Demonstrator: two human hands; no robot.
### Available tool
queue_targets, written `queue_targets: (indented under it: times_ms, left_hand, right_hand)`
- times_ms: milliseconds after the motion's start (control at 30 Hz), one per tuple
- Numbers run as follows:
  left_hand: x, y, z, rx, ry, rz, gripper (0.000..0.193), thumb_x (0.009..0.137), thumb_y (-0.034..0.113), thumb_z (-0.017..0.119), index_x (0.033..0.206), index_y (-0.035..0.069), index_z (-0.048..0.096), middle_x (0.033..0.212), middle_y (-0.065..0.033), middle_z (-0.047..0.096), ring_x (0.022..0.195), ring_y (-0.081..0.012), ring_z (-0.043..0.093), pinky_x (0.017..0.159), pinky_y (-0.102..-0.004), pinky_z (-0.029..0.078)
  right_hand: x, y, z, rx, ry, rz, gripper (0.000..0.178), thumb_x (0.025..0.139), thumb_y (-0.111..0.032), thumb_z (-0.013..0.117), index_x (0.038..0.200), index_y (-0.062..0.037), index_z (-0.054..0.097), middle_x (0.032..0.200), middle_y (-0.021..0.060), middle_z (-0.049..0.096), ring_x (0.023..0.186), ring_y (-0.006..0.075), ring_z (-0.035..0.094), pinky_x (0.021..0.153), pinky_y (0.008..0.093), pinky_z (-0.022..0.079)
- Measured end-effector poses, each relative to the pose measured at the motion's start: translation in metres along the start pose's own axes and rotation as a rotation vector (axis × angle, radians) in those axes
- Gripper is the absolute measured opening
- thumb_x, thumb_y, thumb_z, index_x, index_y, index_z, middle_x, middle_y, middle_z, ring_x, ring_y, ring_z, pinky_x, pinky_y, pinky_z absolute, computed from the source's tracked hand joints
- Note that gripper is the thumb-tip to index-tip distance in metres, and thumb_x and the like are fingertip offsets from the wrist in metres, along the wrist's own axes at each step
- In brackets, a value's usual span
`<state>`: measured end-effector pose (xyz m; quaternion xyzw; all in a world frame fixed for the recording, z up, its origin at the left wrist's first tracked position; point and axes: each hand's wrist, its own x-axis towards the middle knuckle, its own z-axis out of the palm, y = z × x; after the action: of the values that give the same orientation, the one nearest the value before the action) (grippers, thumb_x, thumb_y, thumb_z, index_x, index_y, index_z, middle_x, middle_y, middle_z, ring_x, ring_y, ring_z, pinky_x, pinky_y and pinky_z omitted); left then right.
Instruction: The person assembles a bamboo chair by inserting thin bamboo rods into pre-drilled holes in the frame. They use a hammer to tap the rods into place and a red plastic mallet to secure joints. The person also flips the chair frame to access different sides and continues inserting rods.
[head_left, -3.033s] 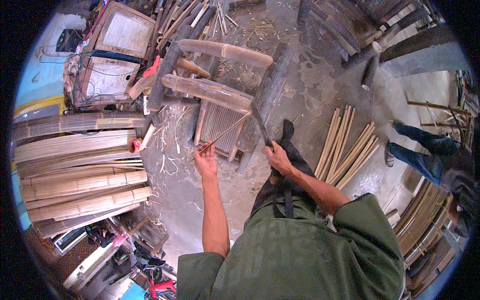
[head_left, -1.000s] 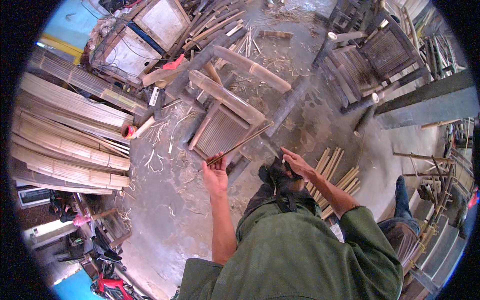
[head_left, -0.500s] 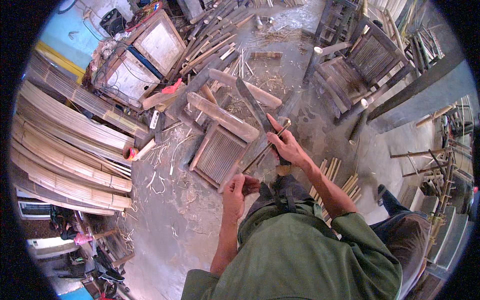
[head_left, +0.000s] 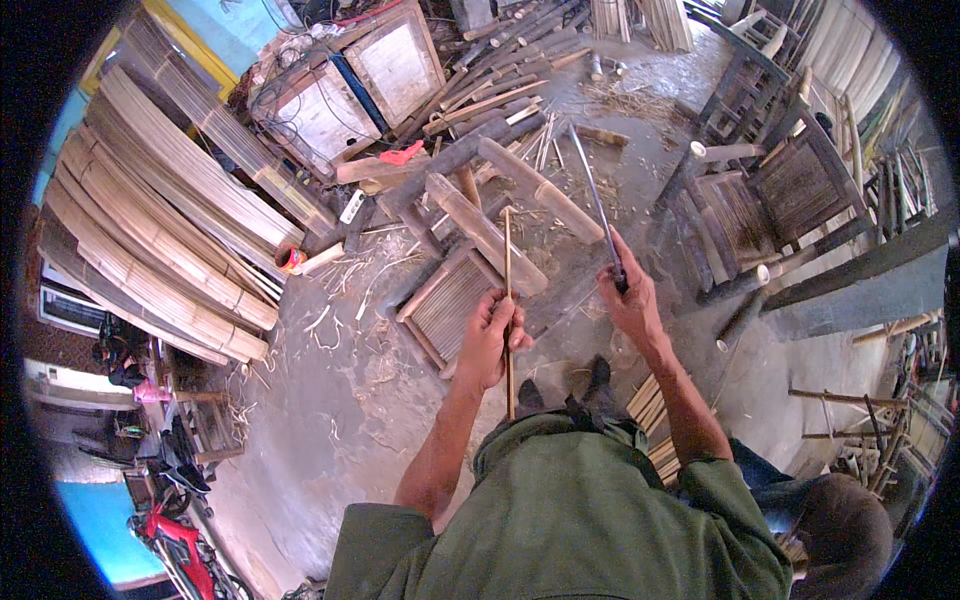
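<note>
Brown and slim, our straight bamboo strip (head_left: pixel 508 250) points lengthwise straight ahead before us, clasped in our left hand (head_left: pixel 488 342); our right hand (head_left: pixel 637 308) holds a long grey-bladed knife (head_left: pixel 590 185), tip forward-left.

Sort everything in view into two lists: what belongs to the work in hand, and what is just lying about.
Work in hand:
- thin strip, held in the left hand
- long blade, held in the right hand
- perhaps the slatted frame, close by but untouched

Lying about:
- stacked pale slats, at left
- dark chair, at right
- framed white panels, beyond
</note>
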<state>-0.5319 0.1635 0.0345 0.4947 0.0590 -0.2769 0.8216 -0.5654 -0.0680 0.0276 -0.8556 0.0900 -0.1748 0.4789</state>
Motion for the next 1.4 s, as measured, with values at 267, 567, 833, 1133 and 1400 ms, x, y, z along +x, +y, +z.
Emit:
queue_targets:
  times_ms: [267,567,833,1133,1400]
  left_hand:
    - [0.016,-0.016,0.057,0.047,0.01,-0.033,0.03,0.099,0.016,0.045,0.127,0.006,0.049,0.065,0.0022,0.041,0.046,-0.0056,0.036,0.048,-0.0266,0.042]
    - [0.014,-0.039,0.101,-0.034,0.082,-0.03,0.013,0.098,0.017,0.05,0.087,0.01,0.051,0.064,0.0043,0.038,0.046,-0.0048,0.033,0.044,-0.0228,0.031]
    - [-0.044,-0.015,0.129,0.012,0.109,-0.063,0.033,0.101,0.016,0.041,0.131,0.005,0.049,0.063,0.0051,0.036,0.044,-0.004,0.03,0.041,-0.0212,0.029]
    - [0.008,-0.028,0.126,-0.046,0.164,-0.039,0.033,0.1,0.021,0.047,0.128,0.005,0.051,0.069,0.0044,0.04,0.045,-0.0023,0.03,0.043,-0.0193,0.028]
    - [-0.032,-0.022,0.137,-0.046,0.048,-0.064,0.035,0.101,0.02,0.042,0.133,0.004,0.046,0.067,0.0043,0.039,0.045,-0.0021,0.03,0.042,-0.0185,0.03]
  right_hand:
    - [0.022,0.018,-0.048,-0.432,-0.088,-0.172,0.057,0.073,-0.01,0.064,0.128,-0.0219,0.056,0.091,0.0087,0.069,0.078,0.0266,0.066,0.065,0.035,0.052]
    - [0.039,0.031,-0.018,-0.457,-0.388,-0.321,0.028,0.067,-0.016,0.067,0.095,-0.0195,0.065,0.082,0.0023,0.068,0.075,0.0263,0.066,0.06,0.041,0.05]
    - [0.126,0.137,-0.05,-0.43,-0.008,0.018,0.018,0.08,-0.023,0.056,0.075,-0.009,0.066,0.074,0.0144,0.065,0.069,0.0358,0.064,0.059,0.047,0.05]
    - [0.062,0.034,-0.032,-0.334,-0.382,-0.329,0.01,0.076,-0.018,0.059,0.083,-0.0143,0.065,0.075,0.0119,0.067,0.074,0.0327,0.067,0.062,0.0452,0.052]
    - [0.131,0.139,-0.069,-0.499,-0.146,-0.014,0.018,0.076,-0.022,0.061,0.089,-0.0123,0.068,0.082,0.012,0.068,0.074,0.0332,0.066,0.064,0.0441,0.053]
